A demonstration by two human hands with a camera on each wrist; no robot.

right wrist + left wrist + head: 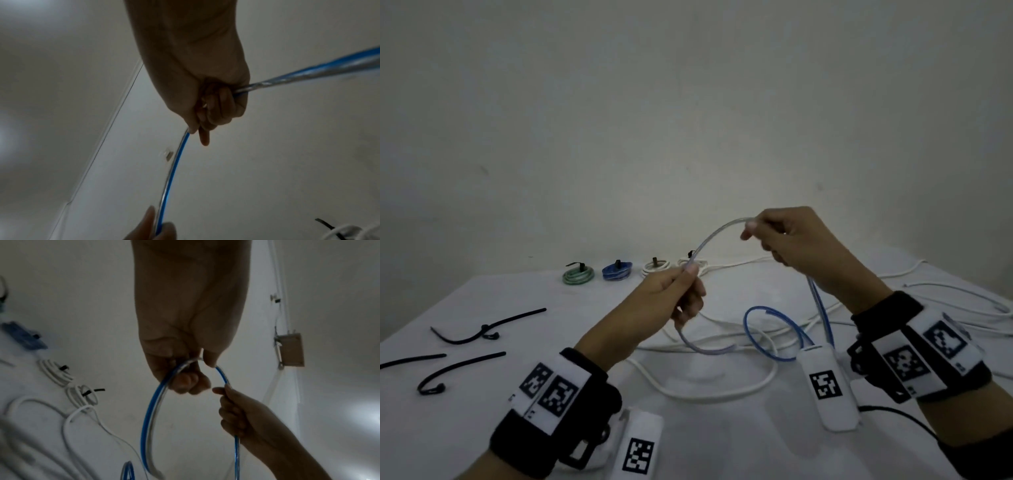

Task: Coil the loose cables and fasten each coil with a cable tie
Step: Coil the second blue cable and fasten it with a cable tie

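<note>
A clear cable with a blue stripe point(714, 236) arcs in the air between both hands above the table. My left hand point(685, 291) grips it with curled fingers, and the free end point(709, 349) hangs in a curve below the fist. My right hand point(760, 229) pinches the same cable higher up and to the right. From there the cable point(822, 311) drops to the table and ends in a blue loop point(767, 329). In the left wrist view the left hand point(185, 369) holds the cable point(150, 410). The right wrist view shows the right hand point(216, 110) closed round the cable point(174, 170).
Several tied coils, green point(578, 274), blue point(617, 270) and white point(655, 268), stand in a row at the back of the white table point(482, 394). Loose white cables point(722, 394) sprawl across the middle and right. Three black cable ties point(482, 329) lie at the left.
</note>
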